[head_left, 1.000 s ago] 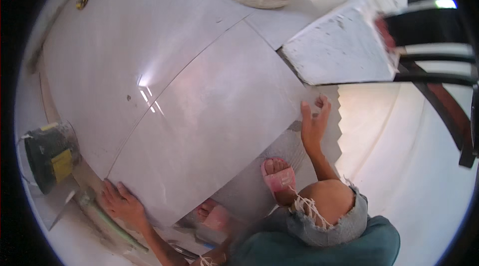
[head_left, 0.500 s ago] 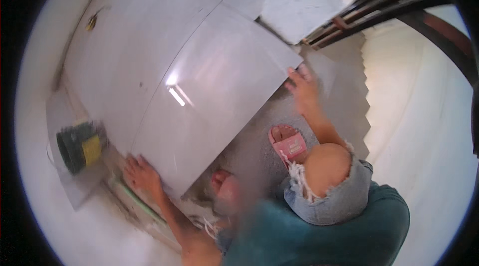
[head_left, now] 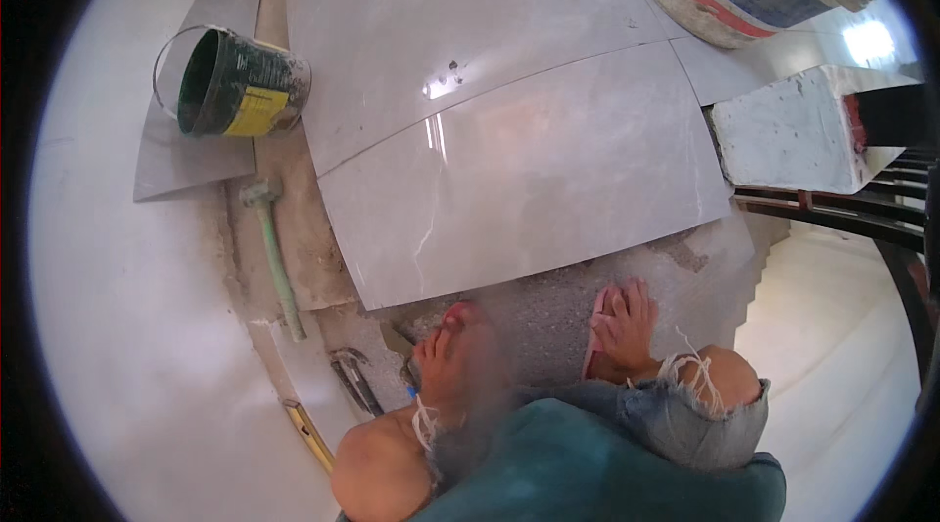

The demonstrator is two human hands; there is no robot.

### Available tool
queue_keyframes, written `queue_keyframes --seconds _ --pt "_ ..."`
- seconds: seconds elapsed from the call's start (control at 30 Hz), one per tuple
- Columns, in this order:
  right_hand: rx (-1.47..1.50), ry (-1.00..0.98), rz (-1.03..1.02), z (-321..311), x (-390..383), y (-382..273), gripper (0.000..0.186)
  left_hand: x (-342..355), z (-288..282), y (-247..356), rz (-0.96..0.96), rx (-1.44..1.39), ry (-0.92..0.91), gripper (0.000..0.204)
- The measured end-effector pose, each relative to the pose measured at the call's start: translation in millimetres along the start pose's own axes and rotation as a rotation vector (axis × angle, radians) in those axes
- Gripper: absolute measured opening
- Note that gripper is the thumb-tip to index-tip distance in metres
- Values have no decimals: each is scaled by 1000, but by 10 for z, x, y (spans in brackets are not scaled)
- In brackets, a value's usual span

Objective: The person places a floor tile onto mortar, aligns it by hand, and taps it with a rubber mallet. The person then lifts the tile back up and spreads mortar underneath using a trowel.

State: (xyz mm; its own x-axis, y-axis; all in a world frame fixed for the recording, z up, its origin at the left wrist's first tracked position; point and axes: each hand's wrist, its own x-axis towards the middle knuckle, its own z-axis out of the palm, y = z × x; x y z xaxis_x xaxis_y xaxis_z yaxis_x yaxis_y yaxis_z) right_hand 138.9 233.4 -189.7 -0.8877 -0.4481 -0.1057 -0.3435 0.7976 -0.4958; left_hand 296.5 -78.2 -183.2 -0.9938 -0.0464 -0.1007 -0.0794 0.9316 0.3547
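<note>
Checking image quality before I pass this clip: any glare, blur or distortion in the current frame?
Head view: glare streaks on the front grey tile; head view: a hazy smear at lower middle, partly veiling the rough floor; head view: fisheye bowing of the tile's edges, black corners.

In front of you, a large, glossy, pale grey tile (head_left: 529,174) with thin white veins lies face up, its surface catching bright reflections. Its far long edge runs close beside the neighbouring tile (head_left: 392,23), and its near edge, towards you, borders rough grey floor (head_left: 548,316).
</note>
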Motion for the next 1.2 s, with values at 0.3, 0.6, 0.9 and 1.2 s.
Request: queue_keyframes --seconds 0.3,0.6,0.9,1.2 --pt "39 12 8 138 -52 19 49 83 39 -149 -90 5 32 59" --pt "-126 203 -267 409 -19 361 48 319 -383 -191 -697 -25 563 42" --pt "-33 100 143 327 -48 -209 50 768 -976 -1089 -653 -225 790 21" --pt "-183 -69 155 238 -62 -211 51 269 -888 -858 -503 -263 758 14"
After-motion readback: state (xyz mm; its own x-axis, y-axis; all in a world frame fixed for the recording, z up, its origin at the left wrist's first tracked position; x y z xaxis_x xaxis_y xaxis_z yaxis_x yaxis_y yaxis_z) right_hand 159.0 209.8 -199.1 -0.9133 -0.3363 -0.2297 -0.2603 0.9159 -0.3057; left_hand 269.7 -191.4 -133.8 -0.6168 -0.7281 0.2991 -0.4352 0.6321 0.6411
